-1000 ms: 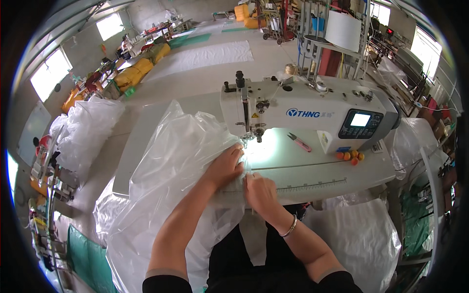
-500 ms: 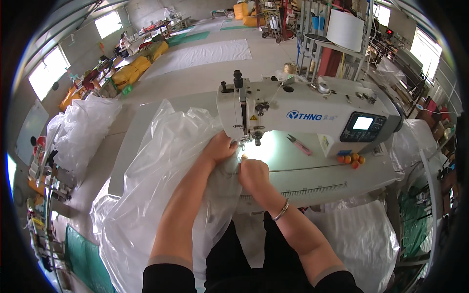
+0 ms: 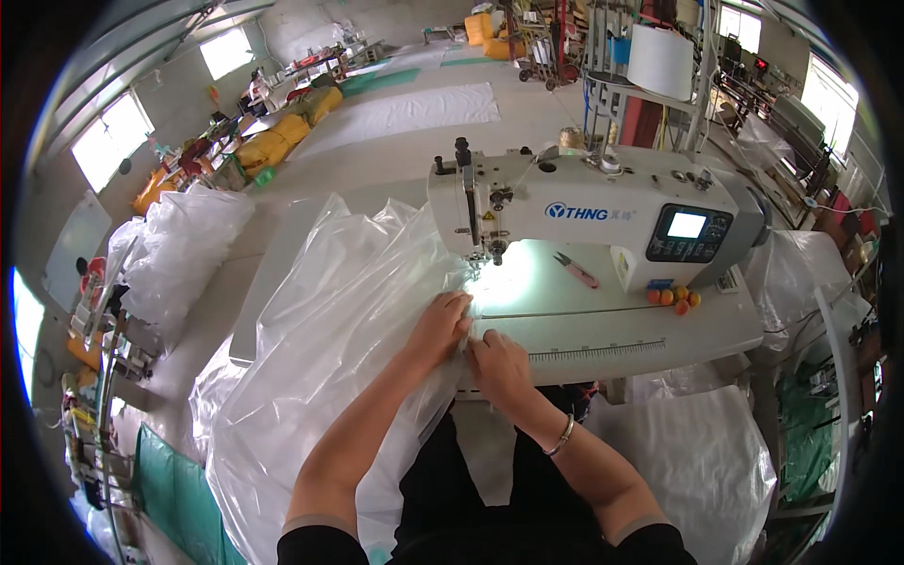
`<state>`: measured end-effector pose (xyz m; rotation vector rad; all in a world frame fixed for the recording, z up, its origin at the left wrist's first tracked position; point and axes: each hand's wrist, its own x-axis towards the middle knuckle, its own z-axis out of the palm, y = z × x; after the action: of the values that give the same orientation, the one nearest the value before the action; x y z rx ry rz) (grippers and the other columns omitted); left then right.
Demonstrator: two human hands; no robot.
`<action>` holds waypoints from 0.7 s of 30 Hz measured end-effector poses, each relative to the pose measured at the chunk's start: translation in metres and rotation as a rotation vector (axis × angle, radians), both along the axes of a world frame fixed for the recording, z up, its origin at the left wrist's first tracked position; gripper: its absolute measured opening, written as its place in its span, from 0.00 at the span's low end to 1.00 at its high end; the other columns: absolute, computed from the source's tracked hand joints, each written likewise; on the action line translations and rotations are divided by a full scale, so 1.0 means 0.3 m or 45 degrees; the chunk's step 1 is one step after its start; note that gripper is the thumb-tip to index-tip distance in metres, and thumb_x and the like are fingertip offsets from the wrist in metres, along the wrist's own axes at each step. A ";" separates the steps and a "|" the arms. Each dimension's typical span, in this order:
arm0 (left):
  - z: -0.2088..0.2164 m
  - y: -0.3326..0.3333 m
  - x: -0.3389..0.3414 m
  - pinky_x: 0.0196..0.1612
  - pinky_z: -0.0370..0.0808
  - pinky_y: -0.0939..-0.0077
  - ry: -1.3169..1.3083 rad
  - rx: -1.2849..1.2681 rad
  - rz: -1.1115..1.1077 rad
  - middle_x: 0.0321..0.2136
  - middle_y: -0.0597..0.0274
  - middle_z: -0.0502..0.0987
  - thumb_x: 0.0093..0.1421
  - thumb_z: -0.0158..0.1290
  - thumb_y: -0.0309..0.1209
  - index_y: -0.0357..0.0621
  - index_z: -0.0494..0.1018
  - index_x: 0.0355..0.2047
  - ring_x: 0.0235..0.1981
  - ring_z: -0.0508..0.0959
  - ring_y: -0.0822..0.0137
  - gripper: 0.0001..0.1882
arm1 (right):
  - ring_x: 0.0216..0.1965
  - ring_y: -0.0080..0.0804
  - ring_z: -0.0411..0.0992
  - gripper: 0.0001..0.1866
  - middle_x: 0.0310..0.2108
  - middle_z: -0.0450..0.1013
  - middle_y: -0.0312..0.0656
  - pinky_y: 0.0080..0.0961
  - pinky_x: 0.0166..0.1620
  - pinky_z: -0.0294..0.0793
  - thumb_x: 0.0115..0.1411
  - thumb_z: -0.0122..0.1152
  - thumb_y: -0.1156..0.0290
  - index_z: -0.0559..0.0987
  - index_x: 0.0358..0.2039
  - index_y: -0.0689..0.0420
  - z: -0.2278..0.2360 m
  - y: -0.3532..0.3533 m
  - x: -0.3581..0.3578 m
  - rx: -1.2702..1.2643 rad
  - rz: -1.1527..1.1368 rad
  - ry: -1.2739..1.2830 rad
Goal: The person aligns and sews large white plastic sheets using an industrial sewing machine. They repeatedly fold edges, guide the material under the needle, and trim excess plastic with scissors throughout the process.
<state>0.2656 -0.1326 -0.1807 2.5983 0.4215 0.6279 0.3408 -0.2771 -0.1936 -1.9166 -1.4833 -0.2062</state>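
Observation:
A large translucent plastic sheet (image 3: 320,320) drapes over the left of the sewing table (image 3: 621,330) and hangs down toward my lap. Its right edge runs up to the needle area of the white sewing machine (image 3: 584,188), lit by a bright lamp. My left hand (image 3: 440,325) is closed on the sheet just in front of the needle. Close beside it and slightly nearer to me, my right hand (image 3: 499,365) pinches the sheet's edge. The fingertips of both hands are partly hidden by the plastic.
Pink-handled thread snips (image 3: 576,270) lie on the table behind the needle's right. Several small orange fruits (image 3: 680,298) sit by the machine's base. A white thread cone (image 3: 659,62) stands on a rack behind. More plastic is heaped at left (image 3: 184,254) and lower right (image 3: 683,452).
Both hands have come back toward me from the needle, and the right one now pinches the edge nearer the table's front. The sheet has shifted with them. The whole view has also moved slightly.

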 end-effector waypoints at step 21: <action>0.043 0.165 -0.051 0.58 0.67 0.63 0.066 0.089 -0.384 0.51 0.49 0.71 0.49 0.48 0.17 0.38 0.73 0.46 0.53 0.70 0.50 0.21 | 0.43 0.40 0.71 0.13 0.39 0.72 0.41 0.34 0.40 0.76 0.49 0.59 0.77 0.78 0.38 0.57 0.004 0.206 0.140 0.022 -0.021 -0.033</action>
<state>0.2503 -0.0830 -0.1678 2.6743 0.0197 0.4787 0.3828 -0.2154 -0.1925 -1.9199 -1.4781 -0.2514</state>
